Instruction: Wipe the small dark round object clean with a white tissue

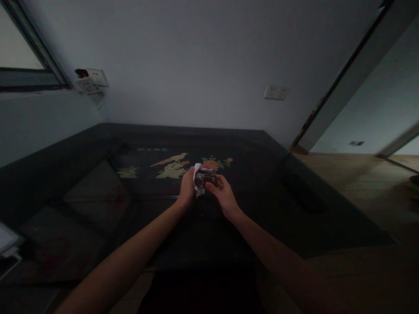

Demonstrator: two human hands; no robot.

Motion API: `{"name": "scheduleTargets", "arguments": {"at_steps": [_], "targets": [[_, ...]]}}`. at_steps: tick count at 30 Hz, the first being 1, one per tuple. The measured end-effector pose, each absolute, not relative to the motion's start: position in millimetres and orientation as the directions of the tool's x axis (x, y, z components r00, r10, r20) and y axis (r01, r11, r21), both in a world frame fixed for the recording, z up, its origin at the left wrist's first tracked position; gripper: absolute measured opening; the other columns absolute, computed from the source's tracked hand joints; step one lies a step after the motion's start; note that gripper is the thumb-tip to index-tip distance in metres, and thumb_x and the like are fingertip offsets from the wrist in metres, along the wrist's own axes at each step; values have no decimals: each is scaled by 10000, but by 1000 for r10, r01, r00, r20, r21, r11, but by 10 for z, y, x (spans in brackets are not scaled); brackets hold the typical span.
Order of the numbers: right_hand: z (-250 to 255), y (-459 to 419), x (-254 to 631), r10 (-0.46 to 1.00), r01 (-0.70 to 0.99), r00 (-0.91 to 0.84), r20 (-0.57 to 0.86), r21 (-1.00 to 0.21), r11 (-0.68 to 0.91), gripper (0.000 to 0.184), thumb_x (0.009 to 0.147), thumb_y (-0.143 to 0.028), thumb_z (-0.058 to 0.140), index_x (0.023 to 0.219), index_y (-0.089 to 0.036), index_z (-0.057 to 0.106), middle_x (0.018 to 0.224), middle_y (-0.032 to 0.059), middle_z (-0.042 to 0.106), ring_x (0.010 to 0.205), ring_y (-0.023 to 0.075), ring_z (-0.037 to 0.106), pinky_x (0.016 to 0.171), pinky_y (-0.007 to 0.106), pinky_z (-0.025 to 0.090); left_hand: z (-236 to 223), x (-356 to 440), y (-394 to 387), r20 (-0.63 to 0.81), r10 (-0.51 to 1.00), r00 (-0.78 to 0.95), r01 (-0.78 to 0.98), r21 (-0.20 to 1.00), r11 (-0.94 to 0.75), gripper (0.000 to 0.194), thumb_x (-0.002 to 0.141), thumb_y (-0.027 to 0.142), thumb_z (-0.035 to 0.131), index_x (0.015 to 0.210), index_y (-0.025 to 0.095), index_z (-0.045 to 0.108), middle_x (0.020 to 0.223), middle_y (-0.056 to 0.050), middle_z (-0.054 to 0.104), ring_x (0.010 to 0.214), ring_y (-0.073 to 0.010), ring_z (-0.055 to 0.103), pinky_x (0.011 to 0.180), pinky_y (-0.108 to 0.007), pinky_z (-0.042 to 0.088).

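My left hand [187,186] is closed around a crumpled white tissue [197,168], its fingers mostly hidden behind it. Against the tissue lies a small dark, shiny object [209,178], too dim to name its kind. My right hand [223,192] pinches that object's right side between thumb and fingers. Both hands meet above a dark glossy table [203,235], whose top carries a picture of a bird [173,166] and flowers [211,164].
A long black object [304,193] lies on the table's right part. White wall sockets [276,92] are beyond it, and a power strip [88,85] hangs at the left corner. A pale object [9,244] stands at the left edge. Wooden floor [353,179] shows on the right.
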State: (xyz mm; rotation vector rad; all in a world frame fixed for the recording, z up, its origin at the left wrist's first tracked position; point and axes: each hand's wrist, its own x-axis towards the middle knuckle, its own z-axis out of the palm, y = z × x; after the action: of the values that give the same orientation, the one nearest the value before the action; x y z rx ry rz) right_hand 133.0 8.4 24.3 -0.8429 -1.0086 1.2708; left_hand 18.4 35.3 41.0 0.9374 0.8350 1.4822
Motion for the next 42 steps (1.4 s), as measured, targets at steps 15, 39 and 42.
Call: {"name": "scheduleTargets", "arguments": {"at_steps": [15, 39, 42], "targets": [[196, 112, 1329, 996, -363, 5, 85, -928, 81, 451, 558, -285, 832, 964, -195, 658, 1012, 48, 728, 990, 218, 662, 969, 394, 475, 400, 114, 336, 378, 921, -90, -40, 923, -383, 395, 922, 380, 379, 988, 145, 689, 991, -91, 702, 930, -218, 631, 891, -332, 464], [209, 110, 1329, 996, -385, 1, 86, -920, 80, 439, 559, -298, 829, 964, -200, 693, 1003, 43, 734, 979, 216, 662, 966, 388, 471, 404, 80, 284, 652, 757, 51, 308, 711, -633, 396, 947, 422, 336, 984, 184, 651, 1041, -116, 657, 1034, -232, 582, 964, -362, 411], [232, 102, 1324, 997, -400, 5, 77, -914, 72, 441, 547, -295, 835, 953, -200, 693, 996, 44, 734, 979, 219, 663, 962, 393, 476, 412, 82, 298, 552, 833, -25, 151, 826, -543, 419, 944, 418, 330, 977, 173, 668, 1007, -102, 677, 981, -226, 614, 912, -340, 449]]}}
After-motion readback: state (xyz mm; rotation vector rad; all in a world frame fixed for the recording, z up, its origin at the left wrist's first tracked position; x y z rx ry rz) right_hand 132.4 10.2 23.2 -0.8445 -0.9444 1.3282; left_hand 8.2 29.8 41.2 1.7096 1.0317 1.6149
